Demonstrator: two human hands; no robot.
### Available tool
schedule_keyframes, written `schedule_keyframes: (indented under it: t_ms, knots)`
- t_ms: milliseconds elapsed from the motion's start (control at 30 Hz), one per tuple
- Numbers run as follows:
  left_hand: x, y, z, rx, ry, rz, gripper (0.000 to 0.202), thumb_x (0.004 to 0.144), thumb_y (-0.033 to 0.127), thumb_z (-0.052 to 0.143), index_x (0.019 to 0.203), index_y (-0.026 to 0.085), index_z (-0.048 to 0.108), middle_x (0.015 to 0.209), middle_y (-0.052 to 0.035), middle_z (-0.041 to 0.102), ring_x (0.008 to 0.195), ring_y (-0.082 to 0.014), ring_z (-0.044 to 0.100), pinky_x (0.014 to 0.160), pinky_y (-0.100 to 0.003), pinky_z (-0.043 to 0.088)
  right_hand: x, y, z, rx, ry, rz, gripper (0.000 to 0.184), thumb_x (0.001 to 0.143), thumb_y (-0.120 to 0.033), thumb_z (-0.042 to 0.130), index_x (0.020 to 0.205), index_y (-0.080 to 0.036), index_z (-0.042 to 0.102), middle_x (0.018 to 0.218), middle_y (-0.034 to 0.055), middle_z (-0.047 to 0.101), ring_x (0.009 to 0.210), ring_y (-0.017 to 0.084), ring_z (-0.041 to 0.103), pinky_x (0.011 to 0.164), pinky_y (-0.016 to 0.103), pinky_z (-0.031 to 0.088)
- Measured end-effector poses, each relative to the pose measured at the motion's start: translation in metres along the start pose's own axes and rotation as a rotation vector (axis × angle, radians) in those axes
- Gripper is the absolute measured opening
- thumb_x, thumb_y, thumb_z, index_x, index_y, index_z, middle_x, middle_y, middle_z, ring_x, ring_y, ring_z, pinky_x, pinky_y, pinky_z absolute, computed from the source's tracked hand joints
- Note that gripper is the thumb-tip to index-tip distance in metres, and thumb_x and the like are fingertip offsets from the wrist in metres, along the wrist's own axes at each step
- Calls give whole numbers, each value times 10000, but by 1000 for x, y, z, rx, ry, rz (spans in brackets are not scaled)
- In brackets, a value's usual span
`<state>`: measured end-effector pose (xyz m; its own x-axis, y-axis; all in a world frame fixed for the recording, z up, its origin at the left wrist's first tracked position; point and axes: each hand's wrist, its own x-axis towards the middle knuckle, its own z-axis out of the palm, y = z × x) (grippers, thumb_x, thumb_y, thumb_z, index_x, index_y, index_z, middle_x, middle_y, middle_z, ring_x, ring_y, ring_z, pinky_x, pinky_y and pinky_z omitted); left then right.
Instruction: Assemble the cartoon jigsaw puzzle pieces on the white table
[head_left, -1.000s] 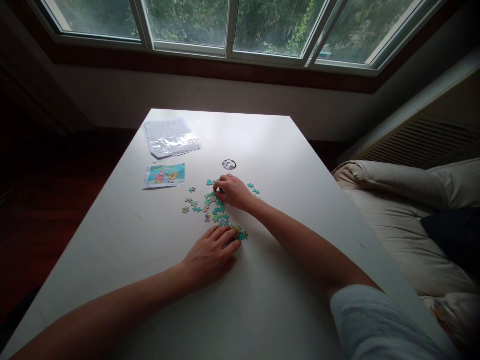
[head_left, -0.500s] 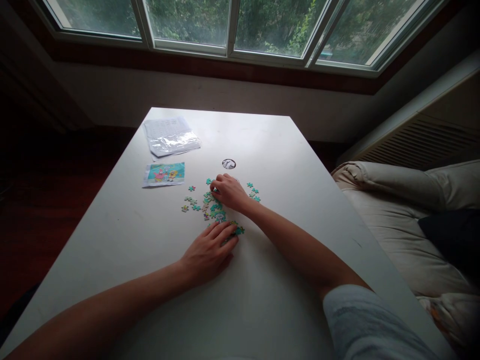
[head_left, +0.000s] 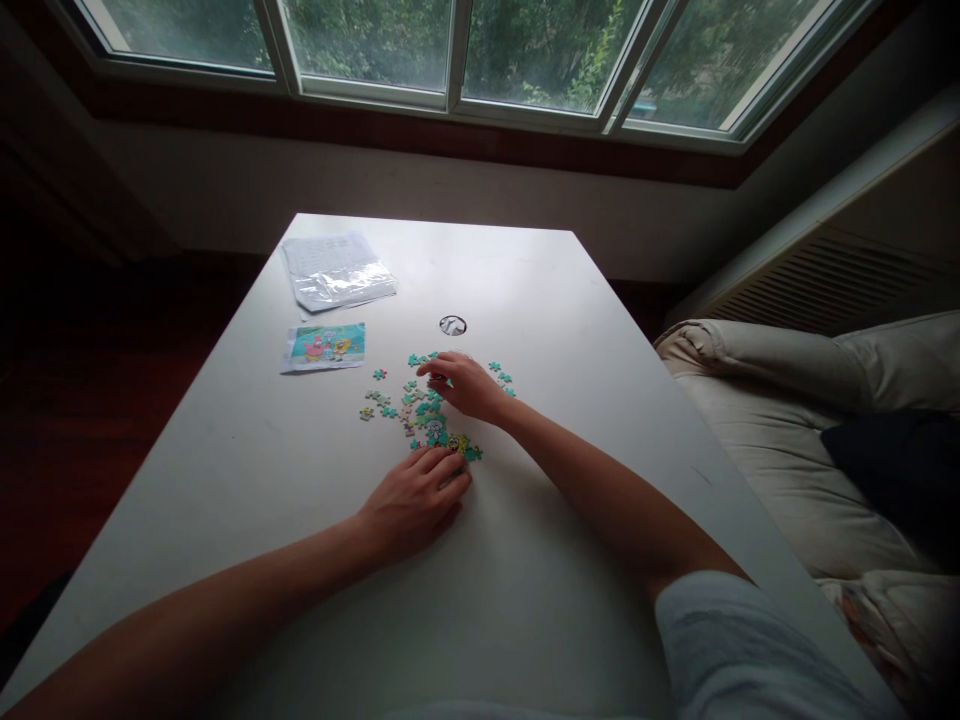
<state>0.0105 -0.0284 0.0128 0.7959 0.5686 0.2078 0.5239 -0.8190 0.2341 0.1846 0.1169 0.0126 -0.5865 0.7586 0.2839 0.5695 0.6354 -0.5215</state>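
Observation:
Small jigsaw puzzle pieces [head_left: 412, 393], mostly teal, lie scattered mid-table. At their near end is a joined section of the puzzle [head_left: 435, 432] showing cartoon figures, one of them yellow. My left hand [head_left: 420, 495] lies palm down at the near edge of that section, its fingers laid out and covering part of it. Over the far part of the loose pieces is my right hand [head_left: 463, 384]. Its index finger and thumb are apart, with nothing visible held between them. Some pieces beneath it are hidden.
A picture card [head_left: 324, 347] with the same kind of cartoon figures lies left of the pieces. Behind it are papers in a clear plastic sleeve [head_left: 341, 275]. A round hole [head_left: 453, 326] is set in the white table [head_left: 525, 600]. A pale sofa [head_left: 765, 440] stands at the right.
My right hand has lifted slightly and its finger and thumb have spread apart. My left hand has drawn back a little, uncovering a yellow part of the joined section. The view has shifted slightly.

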Motion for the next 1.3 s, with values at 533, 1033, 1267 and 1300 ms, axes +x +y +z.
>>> schedule_keyframes:
  t_ms: [533,1033,1267,1300]
  knots:
    - [4,2,1,11,16,-8,334,939,224,511,1265,181,571,1322,-137,574,1285,-298,490,1108,-498,409,-79,-2,-6,543,50,372,157,818,-341,697,863,-190,694,775,-5,680,683,123,578,650,251,470]
    - [2,-1,-1,-14,-27,8,340,948,254,513,1279,189,559,1341,-137,565,1301,-298,483,1109,-505,412,-84,-7,-5,503,100,372,175,860,-313,660,995,-225,730,917,16,736,805,157,677,771,281,537]
    - [3,-2,1,-24,-19,5,347,937,251,524,1278,193,561,1323,-139,575,1299,-293,487,1119,-510,404,-84,-8,-7,342,49,318,139,833,-237,673,948,-213,748,819,12,673,767,143,615,738,266,491]
    - [3,-2,1,-25,-18,4,347,937,249,523,1278,193,562,1323,-139,574,1299,-294,487,1118,-509,404,-84,-8,-8,329,41,311,139,836,-228,668,947,-213,750,800,10,665,770,144,609,741,265,485]
